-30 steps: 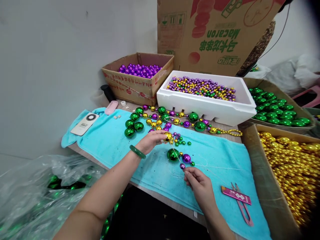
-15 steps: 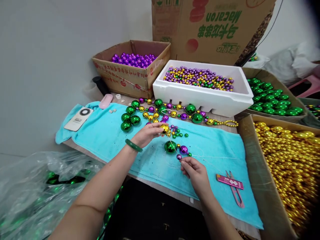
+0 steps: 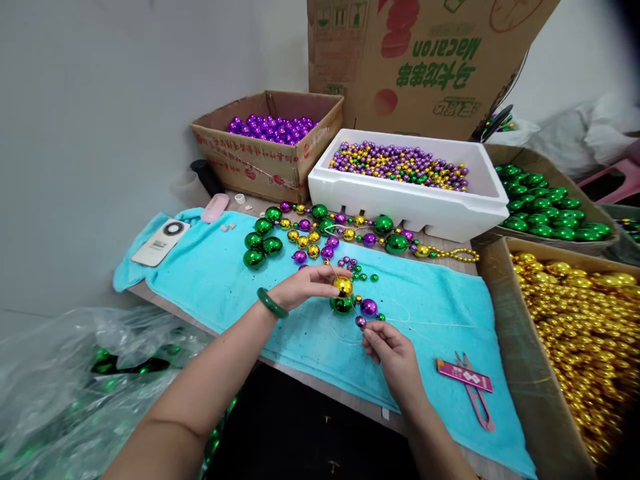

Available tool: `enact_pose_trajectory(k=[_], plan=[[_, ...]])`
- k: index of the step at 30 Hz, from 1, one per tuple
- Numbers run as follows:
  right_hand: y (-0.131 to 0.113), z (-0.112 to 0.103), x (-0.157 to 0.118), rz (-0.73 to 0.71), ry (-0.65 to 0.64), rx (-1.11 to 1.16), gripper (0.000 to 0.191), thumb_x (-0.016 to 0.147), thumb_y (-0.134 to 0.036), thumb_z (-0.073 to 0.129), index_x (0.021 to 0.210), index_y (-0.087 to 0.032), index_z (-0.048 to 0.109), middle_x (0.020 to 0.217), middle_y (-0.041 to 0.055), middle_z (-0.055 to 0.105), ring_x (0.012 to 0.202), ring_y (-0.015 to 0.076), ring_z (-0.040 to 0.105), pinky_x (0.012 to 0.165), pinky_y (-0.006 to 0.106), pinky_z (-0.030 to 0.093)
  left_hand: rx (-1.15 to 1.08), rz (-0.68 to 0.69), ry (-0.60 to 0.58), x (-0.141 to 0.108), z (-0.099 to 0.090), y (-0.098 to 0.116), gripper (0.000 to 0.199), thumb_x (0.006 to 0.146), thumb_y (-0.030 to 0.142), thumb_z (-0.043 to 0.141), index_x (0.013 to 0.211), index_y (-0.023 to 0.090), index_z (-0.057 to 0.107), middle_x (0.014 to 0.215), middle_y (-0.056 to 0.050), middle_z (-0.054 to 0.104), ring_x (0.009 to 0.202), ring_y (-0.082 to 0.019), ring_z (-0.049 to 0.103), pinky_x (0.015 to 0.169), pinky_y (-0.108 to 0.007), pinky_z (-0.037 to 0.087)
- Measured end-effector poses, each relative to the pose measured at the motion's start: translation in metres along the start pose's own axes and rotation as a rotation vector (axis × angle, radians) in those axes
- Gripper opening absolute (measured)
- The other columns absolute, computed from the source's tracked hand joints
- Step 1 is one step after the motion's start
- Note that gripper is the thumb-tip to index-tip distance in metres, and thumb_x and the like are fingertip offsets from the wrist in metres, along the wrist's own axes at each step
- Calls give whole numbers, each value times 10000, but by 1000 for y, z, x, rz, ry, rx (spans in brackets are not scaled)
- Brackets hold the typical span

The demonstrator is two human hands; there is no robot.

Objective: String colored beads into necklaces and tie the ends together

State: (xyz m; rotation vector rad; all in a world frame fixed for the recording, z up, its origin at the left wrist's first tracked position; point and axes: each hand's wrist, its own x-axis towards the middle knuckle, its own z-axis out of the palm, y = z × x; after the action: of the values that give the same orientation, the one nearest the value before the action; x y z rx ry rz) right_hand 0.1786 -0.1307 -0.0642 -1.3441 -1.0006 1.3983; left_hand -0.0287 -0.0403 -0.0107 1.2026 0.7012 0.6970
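Note:
Between the thumb and fingers of my left hand [image 3: 307, 287], with a green bangle on the wrist, is a shiny gold bead [image 3: 343, 287]. A thin pale cord runs from it toward my right hand [image 3: 387, 343]. The right fingertips are pinched just below a small purple bead [image 3: 361, 321]; they appear to grip the cord there. Close by lie a large green bead [image 3: 342, 305], partly hidden behind the gold one, and a larger purple bead [image 3: 369, 307]. Loose small beads [image 3: 357, 270] sit beyond my left hand on the turquoise towel [image 3: 425, 293].
A finished-looking bead strand [image 3: 370, 239] stretches along the back of the towel. Behind it stand a white foam box [image 3: 400, 213] and a carton of purple beads [image 3: 240, 160]. A carton of gold beads [image 3: 530, 347] borders the right. Pink thread snips [image 3: 480, 403] lie near it.
My left hand has moved right and down with the gold bead, bringing it closer to the small purple bead. My right hand keeps its pinch. The camera view has shifted slightly.

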Motion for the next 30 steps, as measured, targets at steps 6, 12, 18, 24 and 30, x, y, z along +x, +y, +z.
enact_pose_trajectory(k=[6,12,18,24,30], plan=[[-1,3,-6,-9,-25,13,255,691,-411,668,721,-164,613,559,-3,560,490,96,477,429,208,348,771,106,144,22,-13,-2,308,766,224,617,1071,208,655,1055,-64,636,944,-180,550,876,-350,408],[0,16,-15,-4,-52,54,248,697,-402,661,719,-159,614,550,-4,554,496,97,473,441,209,356,1278,290,138,84,-1,-30,213,819,218,537,937,191,712,962,-82,672,944,-218,497,944,-383,326],[6,24,-21,-55,47,96,267,725,-425,640,717,-161,610,573,7,557,519,107,482,447,211,363,1379,233,-75,132,20,-38,206,729,205,621,903,219,730,850,-89,681,917,-245,483,816,-339,369],[10,19,-18,-71,52,89,283,718,-441,644,725,-158,625,574,13,556,522,117,487,447,219,369,999,251,86,134,20,-23,178,680,146,628,831,186,714,833,-58,679,866,-197,546,833,-321,395],[6,4,-11,-83,109,47,270,718,-430,640,734,-160,631,587,13,559,530,118,488,450,222,369,-143,126,301,75,1,5,251,701,229,677,938,147,669,849,-49,651,803,-139,596,713,-256,443]])
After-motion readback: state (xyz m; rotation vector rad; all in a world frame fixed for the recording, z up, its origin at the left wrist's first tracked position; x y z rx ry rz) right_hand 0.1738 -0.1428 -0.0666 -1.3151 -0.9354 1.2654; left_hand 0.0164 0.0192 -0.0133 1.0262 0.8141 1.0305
